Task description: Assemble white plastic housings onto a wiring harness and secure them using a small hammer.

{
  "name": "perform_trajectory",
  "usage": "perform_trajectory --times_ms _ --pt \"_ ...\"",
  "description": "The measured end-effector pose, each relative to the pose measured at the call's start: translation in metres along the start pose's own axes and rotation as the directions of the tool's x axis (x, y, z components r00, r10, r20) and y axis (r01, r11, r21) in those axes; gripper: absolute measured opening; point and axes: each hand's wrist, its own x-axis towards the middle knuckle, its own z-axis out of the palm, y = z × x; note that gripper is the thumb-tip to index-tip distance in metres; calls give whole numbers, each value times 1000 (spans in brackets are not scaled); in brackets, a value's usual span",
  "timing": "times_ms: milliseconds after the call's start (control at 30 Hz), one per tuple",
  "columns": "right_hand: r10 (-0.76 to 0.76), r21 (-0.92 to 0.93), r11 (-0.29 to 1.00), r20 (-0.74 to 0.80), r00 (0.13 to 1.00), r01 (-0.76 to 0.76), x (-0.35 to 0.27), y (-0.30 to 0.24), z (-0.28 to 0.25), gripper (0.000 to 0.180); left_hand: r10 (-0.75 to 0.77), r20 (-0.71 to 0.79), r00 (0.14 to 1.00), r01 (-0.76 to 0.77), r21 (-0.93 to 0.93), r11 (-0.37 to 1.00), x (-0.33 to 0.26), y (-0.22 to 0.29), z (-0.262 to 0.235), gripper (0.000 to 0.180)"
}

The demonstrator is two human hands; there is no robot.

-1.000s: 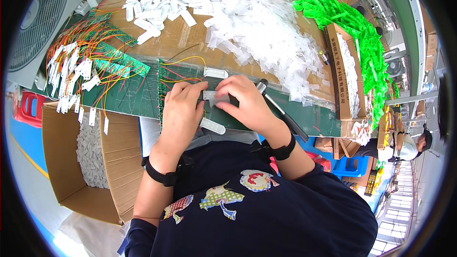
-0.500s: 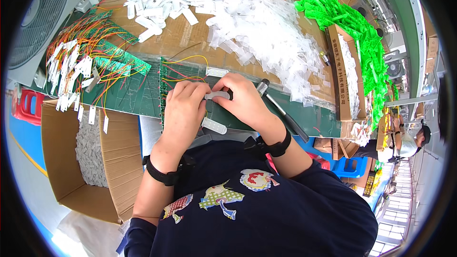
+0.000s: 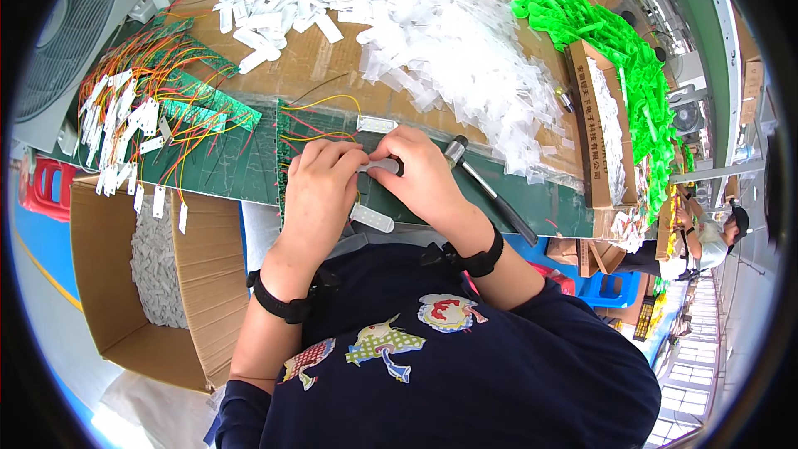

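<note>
At the near edge of the green bench, both my hands meet around a small frosted plastic piece point(image 3: 381, 165). My left hand point(image 3: 320, 183) pinches its left end, while the fingers of my right hand point(image 3: 422, 176) are closed on the right end. Just beyond my fingertips lies a white dotted strip point(image 3: 377, 124); a second pale dotted strip point(image 3: 371, 218) sticks out below my left hand. Red and yellow wires point(image 3: 324, 112) run from a narrow green circuit board point(image 3: 281, 150) toward my left hand. To the right of my right hand rests a hammer point(image 3: 495, 191) with a dark grip.
Wired circuit boards point(image 3: 199, 104) with white tags hang over the edge at left. White casings point(image 3: 287, 4) and clear plastic pieces point(image 3: 457, 50) are heaped at the back. Green parts point(image 3: 598, 33) and a cardboard box point(image 3: 592, 137) stand right; a large carton point(image 3: 212, 299) sits lower left.
</note>
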Motion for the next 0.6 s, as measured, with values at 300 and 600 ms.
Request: perform_trajectory --times_ms 300,600 --pt "-75 -224 974 -255 964 17 -27 3 -18 32 2 5 1000 -1 -31 1000 0 -1 0 24" --pt "159 -372 905 -154 975 -207 -58 38 -63 23 2 -11 1000 -3 -24 1000 0 0 -3 21"
